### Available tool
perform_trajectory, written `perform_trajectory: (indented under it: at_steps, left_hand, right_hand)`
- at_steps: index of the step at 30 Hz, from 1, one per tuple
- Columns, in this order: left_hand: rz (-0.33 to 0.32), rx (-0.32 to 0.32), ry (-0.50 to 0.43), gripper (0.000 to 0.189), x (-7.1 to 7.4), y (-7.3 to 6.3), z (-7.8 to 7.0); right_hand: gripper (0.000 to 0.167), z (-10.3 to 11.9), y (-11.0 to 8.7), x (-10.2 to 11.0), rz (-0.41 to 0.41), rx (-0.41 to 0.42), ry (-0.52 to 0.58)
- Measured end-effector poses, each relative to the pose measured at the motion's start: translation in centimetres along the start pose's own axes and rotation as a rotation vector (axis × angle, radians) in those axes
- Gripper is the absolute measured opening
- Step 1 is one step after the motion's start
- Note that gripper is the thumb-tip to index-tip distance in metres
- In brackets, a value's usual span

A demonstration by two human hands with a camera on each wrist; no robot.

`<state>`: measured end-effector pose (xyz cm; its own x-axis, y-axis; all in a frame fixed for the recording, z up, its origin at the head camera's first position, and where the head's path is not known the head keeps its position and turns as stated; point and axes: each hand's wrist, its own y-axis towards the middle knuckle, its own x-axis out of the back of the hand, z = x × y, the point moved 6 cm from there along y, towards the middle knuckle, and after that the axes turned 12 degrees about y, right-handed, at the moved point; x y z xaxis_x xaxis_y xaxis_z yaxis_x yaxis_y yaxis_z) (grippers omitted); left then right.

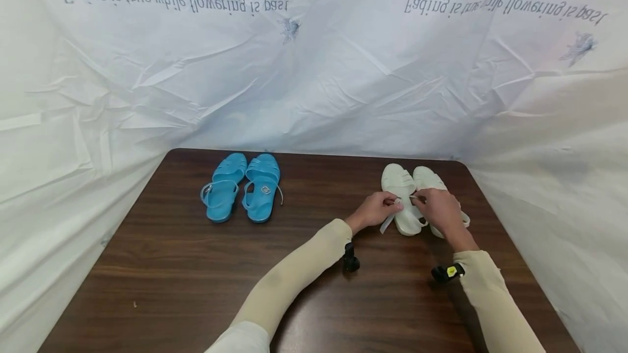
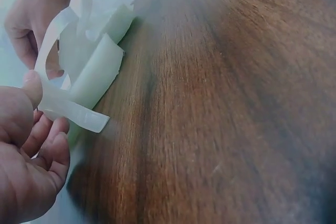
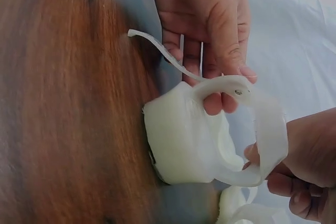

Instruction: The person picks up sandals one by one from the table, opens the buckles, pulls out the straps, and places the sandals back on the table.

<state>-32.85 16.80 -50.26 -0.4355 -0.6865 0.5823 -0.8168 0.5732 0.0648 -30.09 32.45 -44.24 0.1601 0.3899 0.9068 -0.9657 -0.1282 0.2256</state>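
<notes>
A pair of white sandals stands at the table's right rear, the left sandal (image 1: 396, 177) and the right sandal (image 1: 428, 177) side by side with toes away from me. My left hand (image 1: 375, 210) pinches the left sandal's ankle strap (image 2: 79, 113) between thumb and fingers, and its loose end sticks out past them. On the other side of that strap, my right hand (image 3: 310, 150) grips the loop with thumb and fingertips. The strap arches above the heel (image 3: 176, 140) between both hands. My right hand partly covers the right sandal in the head view.
A pair of blue sandals, one on the left (image 1: 221, 200) and one on the right (image 1: 262, 195), sits at the left rear of the dark wooden table (image 1: 196, 277). White printed sheeting (image 1: 314, 70) hangs behind and beside the table.
</notes>
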Motion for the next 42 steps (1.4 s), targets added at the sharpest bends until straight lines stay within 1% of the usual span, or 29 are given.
perform_trajectory:
  at_steps: [3, 8, 13, 17, 23, 26, 29, 34, 39, 42]
  left_hand:
    - [-0.005, -0.016, -0.018, 0.039, 0.1, -0.1, 0.2]
    - [-0.021, -0.05, -0.048, 0.034, 0.7, -0.4, 0.3]
    - [-0.014, -0.071, -0.069, 0.034, 2.0, -0.9, -0.2]
    - [0.001, -0.072, -0.055, 0.035, 3.3, -1.7, -0.7]
    - [-0.032, -0.076, -0.01, 0.034, 5.8, -3.5, -0.7]
    - [-0.047, -0.086, 0.022, 0.034, 7.2, -4.7, -0.5]
    - [-0.045, -0.09, 0.04, 0.034, 8.5, -6.1, 0.0]
    - [-0.015, -0.075, 0.01, 0.035, 10.4, -8.6, 0.6]
    - [0.008, -0.029, -0.055, 0.035, 12.0, -11.2, 0.8]
    - [0.024, 0.001, -0.086, 0.035, 12.8, -12.5, 1.2]
  right_hand:
    - [0.019, 0.0, -0.4, 0.0, -0.063, 0.005, 0.021]
    - [0.018, 0.8, -0.8, 0.1, -0.19, 0.065, 0.086]
    - [0.015, 2.2, -0.9, 0.7, -0.331, 0.128, 0.118]
    - [0.014, 3.6, -0.8, 0.9, -0.404, 0.159, 0.146]
    - [0.013, 6.2, -0.9, 0.8, -0.441, 0.22, 0.22]
    - [0.012, 7.8, -0.9, 0.7, -0.453, 0.249, 0.248]
    - [0.012, 9.5, -0.9, 0.4, -0.444, 0.285, 0.271]
    - [0.012, 12.4, -1.0, -0.3, -0.424, 0.342, 0.306]
    - [0.011, 14.6, -1.2, -0.9, -0.417, 0.364, 0.37]
    - [0.011, 15.8, -1.4, -1.2, -0.395, 0.378, 0.42]
